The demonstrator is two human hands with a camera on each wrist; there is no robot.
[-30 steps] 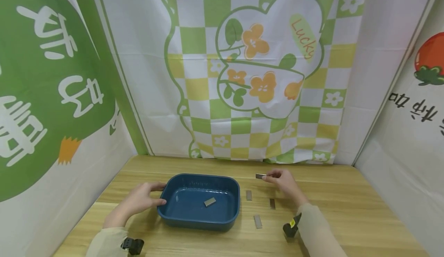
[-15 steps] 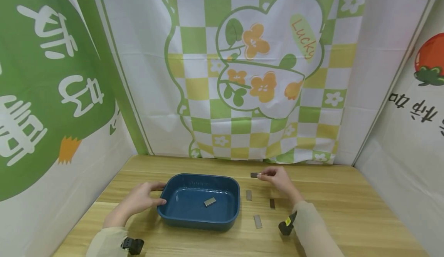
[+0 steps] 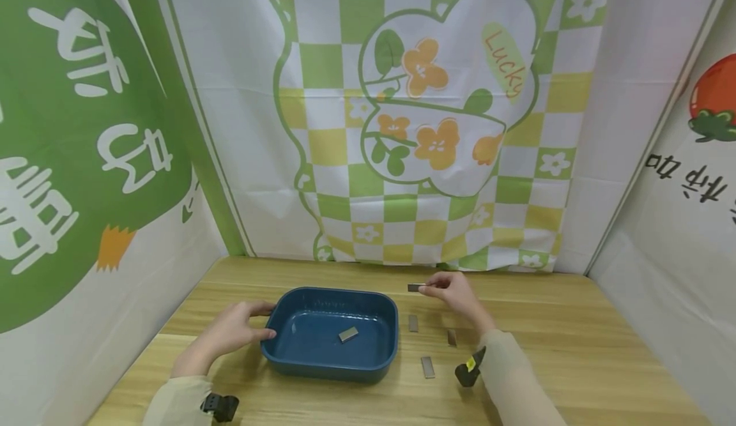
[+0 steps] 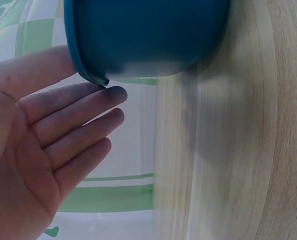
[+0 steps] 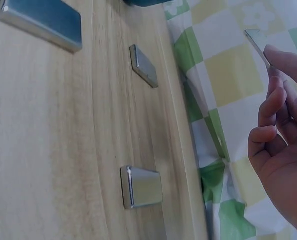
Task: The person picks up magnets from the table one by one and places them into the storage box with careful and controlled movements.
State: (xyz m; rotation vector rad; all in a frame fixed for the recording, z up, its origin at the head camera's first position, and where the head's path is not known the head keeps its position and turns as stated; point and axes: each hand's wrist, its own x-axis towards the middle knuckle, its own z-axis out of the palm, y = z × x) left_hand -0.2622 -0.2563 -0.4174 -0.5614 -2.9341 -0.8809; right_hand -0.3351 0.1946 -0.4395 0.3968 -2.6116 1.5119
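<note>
My right hand [image 3: 457, 295] pinches a small flat silver metal block [image 3: 414, 287] between thumb and fingertips. In the right wrist view that block [image 5: 257, 46] is raised above the table, its end pointing away from the fingers. A blue rectangular container [image 3: 328, 368] stands left of it, with one similar block [image 3: 347, 334] lying inside. My left hand [image 3: 232, 330] touches the container's left end; in the left wrist view its fingers [image 4: 83, 132] lie extended beside the container's rim. Three more metal blocks lie between container and right arm: one farther back [image 3: 413, 323], one nearer [image 3: 427, 367], one rightmost [image 3: 452, 337].
The wooden table [image 3: 546, 324] has its back edge against a checked green, yellow and white cloth [image 3: 414, 221]. Printed cloth walls rise at left and right. A black wrist camera [image 3: 470, 368] sits on the right cuff, another [image 3: 221, 407] on the left.
My right hand has moved left and slightly upward in the head view, carrying the pinched metal block toward the container. The left hand and container have stayed in place.
</note>
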